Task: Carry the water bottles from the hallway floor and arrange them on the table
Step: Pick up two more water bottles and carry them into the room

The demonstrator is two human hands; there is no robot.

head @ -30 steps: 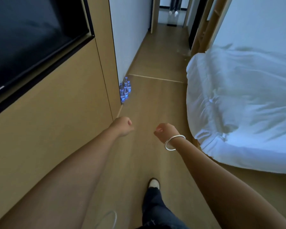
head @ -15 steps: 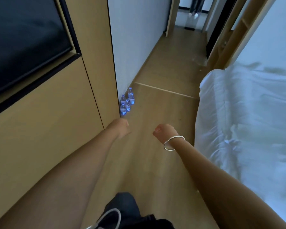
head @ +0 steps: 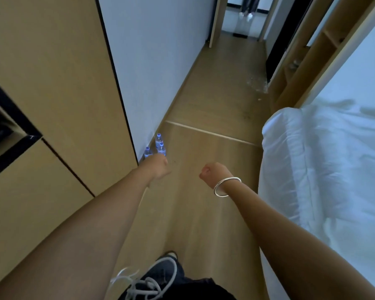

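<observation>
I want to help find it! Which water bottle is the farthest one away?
Follow the white wall down to the wooden floor. The water bottles cluster at its base, just beyond the left hand. The farthest bottle shows highest, behind its neighbours.

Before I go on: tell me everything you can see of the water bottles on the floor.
The water bottles are small, clear plastic with blue caps and bluish labels. Three show, standing upright in a tight cluster on the wooden floor, right against the foot of the white wall beside the corner of the wood panel. The left hand overlaps their lower parts in view, so more could be hidden. Whether they touch one another is unclear.
</observation>
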